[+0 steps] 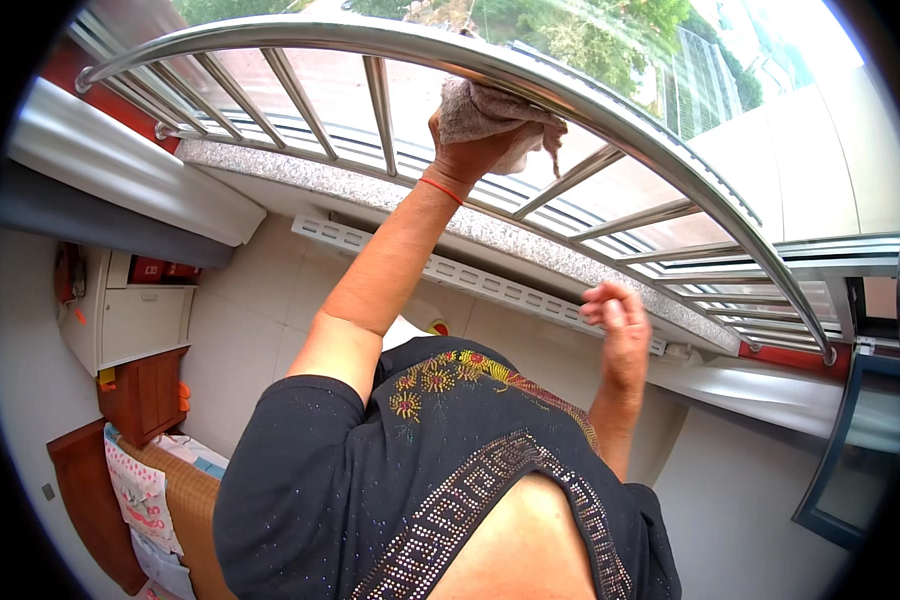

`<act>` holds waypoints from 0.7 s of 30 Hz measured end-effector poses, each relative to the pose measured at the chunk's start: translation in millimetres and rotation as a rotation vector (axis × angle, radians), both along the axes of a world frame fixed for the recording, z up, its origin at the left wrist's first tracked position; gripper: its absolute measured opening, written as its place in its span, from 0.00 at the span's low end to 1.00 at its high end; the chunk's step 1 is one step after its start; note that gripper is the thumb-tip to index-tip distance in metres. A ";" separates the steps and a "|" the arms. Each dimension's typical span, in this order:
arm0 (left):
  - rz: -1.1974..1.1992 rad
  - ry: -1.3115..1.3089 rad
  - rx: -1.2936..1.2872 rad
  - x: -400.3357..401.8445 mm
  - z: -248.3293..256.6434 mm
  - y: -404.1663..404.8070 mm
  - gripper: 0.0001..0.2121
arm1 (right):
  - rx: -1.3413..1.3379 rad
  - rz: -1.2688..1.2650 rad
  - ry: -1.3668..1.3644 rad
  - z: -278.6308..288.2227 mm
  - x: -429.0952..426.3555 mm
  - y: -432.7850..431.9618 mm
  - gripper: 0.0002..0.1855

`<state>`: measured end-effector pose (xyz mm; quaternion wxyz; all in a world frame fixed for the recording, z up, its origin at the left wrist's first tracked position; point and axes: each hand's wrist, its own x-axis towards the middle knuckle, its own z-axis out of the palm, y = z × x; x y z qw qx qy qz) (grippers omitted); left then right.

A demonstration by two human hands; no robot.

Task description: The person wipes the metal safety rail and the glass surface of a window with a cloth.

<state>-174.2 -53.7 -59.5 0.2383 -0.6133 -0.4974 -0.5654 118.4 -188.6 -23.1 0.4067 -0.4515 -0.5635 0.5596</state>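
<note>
My left hand [461, 156] reaches up and forward, gripping a greyish-pink cloth [484, 116]. The cloth is bunched against the underside of the curved stainless-steel top rail [300, 34] of a window guardrail, and one corner dangles at its right. Most of my left fingers are hidden beneath the cloth. Thin metal balusters [381, 112] run from the top rail down to a lower bar. My right hand [621, 330] is held in the air in front of the speckled stone windowsill [495, 229]. Its fingers are loosely bent with nothing in them.
Under the sill runs a white slotted radiator [495, 285]. White and grey curtains [135, 165] hang at left. Farther left are a white cabinet [146, 322], a wooden nightstand [139, 397] and a bed [191, 487]. A dark-framed window sash [855, 450] projects at right.
</note>
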 end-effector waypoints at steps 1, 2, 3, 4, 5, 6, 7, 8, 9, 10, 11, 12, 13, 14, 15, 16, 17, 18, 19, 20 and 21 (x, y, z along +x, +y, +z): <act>-0.061 -0.017 -0.030 -2.4 -2.6 -0.9 0.14 | 0.155 0.020 -0.024 23.4 0.1 12.2 0.13; -0.017 -0.042 -0.071 -8.0 -13.0 2.6 0.14 | 0.330 0.014 -0.066 45.5 1.6 25.5 0.14; -0.019 -0.060 -0.142 -7.6 -25.8 0.5 0.14 | 0.503 -0.006 -0.111 67.0 3.8 36.3 0.15; -0.020 -0.079 -0.213 -7.8 -39.8 -2.9 0.15 | 0.676 -0.087 -0.139 88.6 1.9 44.7 0.16; -0.023 -0.043 -0.264 -1.1 -54.7 -3.6 0.17 | 0.852 -0.196 -0.188 111.3 2.9 48.2 0.17; 0.003 0.002 -0.313 -0.8 -70.8 -8.7 0.20 | 0.964 -0.259 -0.164 127.3 4.3 60.2 0.17; 0.038 0.050 -0.364 -2.8 -87.9 -15.4 0.23 | 1.075 -0.311 -0.129 139.1 1.6 74.4 0.18; 0.059 0.011 -0.444 -4.9 -121.1 -19.5 0.25 | 1.070 -0.354 -0.196 151.8 -8.9 84.3 0.19; 0.082 -0.032 -0.523 -7.6 -152.0 -22.8 0.27 | 1.066 -0.395 -0.261 158.8 -20.6 96.2 0.19; 0.108 -0.067 -0.702 -3.3 -159.7 -28.4 0.24 | 0.997 -0.402 -0.312 158.5 -24.9 110.9 0.19; 0.132 -0.102 -0.881 0.6 -166.9 -33.6 0.22 | 0.929 -0.347 -0.405 155.7 -26.2 126.2 0.19; 0.082 -0.257 -0.813 -4.0 -187.7 -35.0 0.24 | 0.781 -0.303 -0.438 145.7 -33.5 143.2 0.20; 0.133 -0.292 -0.895 -3.9 -175.9 -38.0 0.25 | 0.625 -0.278 -0.383 124.1 -42.2 158.0 0.18; 0.117 -0.286 -0.938 0.9 -170.3 -35.2 0.24 | 0.404 -0.273 -0.174 100.4 -40.2 166.9 0.19; 0.120 -0.284 -0.981 0.2 -165.9 -35.3 0.24 | 0.782 -0.375 -0.771 91.5 -42.7 165.2 0.22; 0.046 -0.351 -0.986 -6.1 -152.8 -42.4 0.24 | 0.896 -0.369 -0.806 87.2 -46.0 167.3 0.24; -0.048 -0.430 -0.862 -5.8 -182.9 -34.9 0.23 | 1.010 -0.365 -0.839 87.0 -49.5 169.5 0.25; -0.068 -0.397 -0.770 3.9 -145.9 -42.3 0.20 | 0.852 -0.397 -0.697 87.5 -45.9 169.7 0.26; 0.057 -0.129 -0.763 4.4 -125.6 -35.9 0.15 | 0.706 -0.402 -0.537 93.4 -51.8 168.8 0.26; 0.117 -0.008 -0.556 3.2 -101.9 -29.1 0.19 | 0.726 -0.411 -0.543 95.7 -55.1 169.2 0.27; 0.175 0.104 -0.351 3.7 -77.3 -24.5 0.23 | 0.691 -0.401 -0.541 96.1 -56.3 167.9 0.27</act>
